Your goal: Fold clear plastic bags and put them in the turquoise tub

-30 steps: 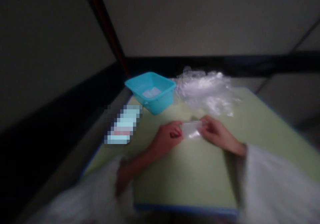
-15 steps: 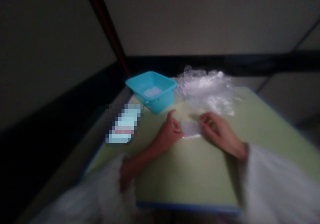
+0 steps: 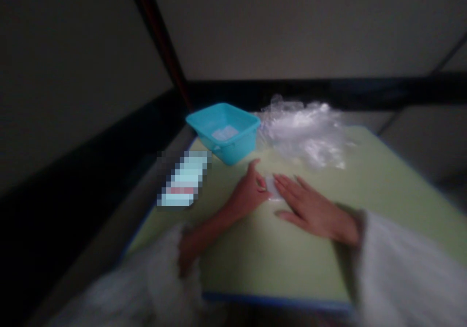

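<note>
A small flat translucent plastic bag (image 3: pixel 273 189) lies on the table between my hands, its right part hidden under fingers. My left hand (image 3: pixel 248 190) is at the bag's left edge, thumb and some fingers curled closed on that edge while one finger sticks up. Stretched flat over the bag's right side is my right hand (image 3: pixel 310 208), palm down, with its fingers extended and thumb apart. Blur hides the fine detail of the bag.
A turquoise plastic basket (image 3: pixel 237 151) with whitish pieces inside stands at the back left of the yellow-green table (image 3: pixel 270 263). To its right spreads a heap of clear plastic bags (image 3: pixel 306 130). A pixelated phone-like thing (image 3: pixel 186 178) lies at the left edge.
My right hand has gone from curled fingers at the bag's right edge to lying flat over it, covering more of the bag. My left hand keeps its place at the left edge.
</note>
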`<state>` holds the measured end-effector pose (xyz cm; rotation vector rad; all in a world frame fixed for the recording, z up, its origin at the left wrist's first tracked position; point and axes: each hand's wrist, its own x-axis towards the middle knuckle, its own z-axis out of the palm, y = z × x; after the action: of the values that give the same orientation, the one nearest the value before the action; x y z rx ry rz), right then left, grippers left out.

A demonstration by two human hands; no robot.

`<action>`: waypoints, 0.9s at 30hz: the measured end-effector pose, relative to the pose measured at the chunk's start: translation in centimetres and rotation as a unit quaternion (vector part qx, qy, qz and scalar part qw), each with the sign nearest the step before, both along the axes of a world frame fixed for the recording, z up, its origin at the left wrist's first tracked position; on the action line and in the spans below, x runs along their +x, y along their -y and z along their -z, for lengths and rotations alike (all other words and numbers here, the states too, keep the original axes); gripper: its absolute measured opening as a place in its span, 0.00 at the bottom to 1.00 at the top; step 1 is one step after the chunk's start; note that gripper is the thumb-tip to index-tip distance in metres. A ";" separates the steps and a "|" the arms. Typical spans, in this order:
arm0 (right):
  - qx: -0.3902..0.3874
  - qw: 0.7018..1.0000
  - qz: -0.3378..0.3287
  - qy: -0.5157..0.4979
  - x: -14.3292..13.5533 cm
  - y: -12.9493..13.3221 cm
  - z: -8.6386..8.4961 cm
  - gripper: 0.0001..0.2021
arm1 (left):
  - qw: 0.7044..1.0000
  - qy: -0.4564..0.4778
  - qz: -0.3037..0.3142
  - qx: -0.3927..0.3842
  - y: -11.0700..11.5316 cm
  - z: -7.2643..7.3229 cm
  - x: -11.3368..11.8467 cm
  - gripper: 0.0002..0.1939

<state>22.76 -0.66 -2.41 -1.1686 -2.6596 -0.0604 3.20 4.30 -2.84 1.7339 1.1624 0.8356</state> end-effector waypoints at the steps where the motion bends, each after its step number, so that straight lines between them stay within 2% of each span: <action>1: -0.003 1.000 0.001 0.001 0.0 0.0 0.1 0.35 | 1.000 0.000 -0.001 0.004 -0.1 0.1 0.0 0.42; 5: -0.005 1.000 -0.002 -0.003 0.0 0.0 0.2 0.35 | 0.999 -0.021 -0.012 0.035 0.2 0.0 0.1 0.36; 8: 0.017 1.000 -0.002 -0.010 0.0 0.0 0.2 0.35 | 0.986 -0.098 -0.012 0.134 1.2 -0.6 0.0 0.26; 10: 0.032 0.999 0.001 -0.019 0.0 0.0 0.1 0.36 | 0.959 -0.167 0.032 0.226 2.2 -1.1 -0.1 0.20; 14: 0.027 0.999 0.006 -0.024 0.0 -0.1 0.2 0.38 | 0.892 -0.262 0.141 0.339 3.3 -1.2 -0.2 0.26; 16: 0.020 0.999 0.006 -0.024 -0.1 -0.1 0.4 0.39 | 0.871 -0.300 0.157 0.356 3.4 -0.7 -0.3 0.27; 19: 0.019 0.999 0.011 -0.023 -0.1 0.0 0.5 0.38 | 0.855 -0.341 0.162 0.356 3.2 0.0 -0.4 0.27; 27: 0.008 1.000 0.019 -0.007 -0.2 -0.1 0.5 0.38 | 0.840 -0.382 0.166 0.349 3.1 0.1 -0.5 0.27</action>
<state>22.58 -0.60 -2.93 -1.2107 -2.6206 -0.0798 2.75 1.17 -2.96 2.9583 1.0194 0.3377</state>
